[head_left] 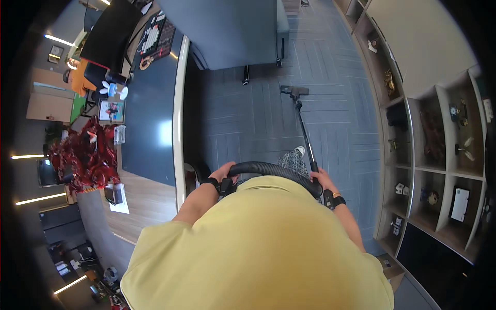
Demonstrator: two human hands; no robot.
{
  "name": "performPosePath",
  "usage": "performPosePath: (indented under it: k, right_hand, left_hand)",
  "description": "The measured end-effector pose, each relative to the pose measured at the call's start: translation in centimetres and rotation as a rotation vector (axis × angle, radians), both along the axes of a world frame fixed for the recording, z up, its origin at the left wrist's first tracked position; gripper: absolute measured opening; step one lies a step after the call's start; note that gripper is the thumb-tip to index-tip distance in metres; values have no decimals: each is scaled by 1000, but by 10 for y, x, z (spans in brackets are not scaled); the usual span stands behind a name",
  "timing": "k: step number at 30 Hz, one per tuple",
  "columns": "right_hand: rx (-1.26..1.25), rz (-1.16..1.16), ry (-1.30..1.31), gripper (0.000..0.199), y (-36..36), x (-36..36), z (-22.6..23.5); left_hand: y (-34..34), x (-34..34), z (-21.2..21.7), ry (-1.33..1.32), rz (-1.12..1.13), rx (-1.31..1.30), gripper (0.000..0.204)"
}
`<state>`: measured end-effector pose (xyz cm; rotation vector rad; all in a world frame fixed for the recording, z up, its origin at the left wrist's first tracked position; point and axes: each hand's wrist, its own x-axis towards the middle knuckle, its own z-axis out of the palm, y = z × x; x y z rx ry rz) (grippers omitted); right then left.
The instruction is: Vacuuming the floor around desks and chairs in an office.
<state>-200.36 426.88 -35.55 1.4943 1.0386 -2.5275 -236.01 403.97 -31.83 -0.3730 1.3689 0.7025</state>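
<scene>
My right hand (pixel 324 180) is closed around the upper end of a vacuum cleaner wand (pixel 306 133), low and right of centre. The thin dark wand slants away over the carpet to a flat floor head (pixel 295 91), which lies on the floor. A black ribbed hose (pixel 268 168) arches in front of my yellow shirt between both hands. At the hose's left end, my left hand (pixel 223 171) is wrapped round it. Black bands circle both wrists. Beside the wand, a white-toed shoe (pixel 300 150) and a patterned trouser leg (pixel 292 161) show.
A desk (pixel 150 111) with a keyboard (pixel 151 40) and a red carved sculpture (pixel 90 155) runs along the left. A large grey office chair (pixel 227 31) stands ahead. Open shelves (pixel 412 132) with ornaments line the right. Grey patterned carpet (pixel 341 103) lies between.
</scene>
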Motion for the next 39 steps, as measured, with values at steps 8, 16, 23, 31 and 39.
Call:
performPosePath:
  k: [8,16,23,31,39]
  right_hand:
    - [-125,-335,20,81,84,-20,29]
    - [-247,-491,68,74,135,-33,31]
    - [-201,-480,103,67,213,-70,24]
    - [-114,-357,52,63,343,-148,-1]
    - [-93,-167,15,61,494,-216,4]
  left_hand:
    - [164,-38,8,142,-172,109,40]
    - [257,-57,-17,56,-158,12,36]
    - [327,-99,-41,-24,-244,3,33]
    - [449,-173,-45,-12,-116,-59,35]
    - [496,-225,-52,94,-24,287,30]
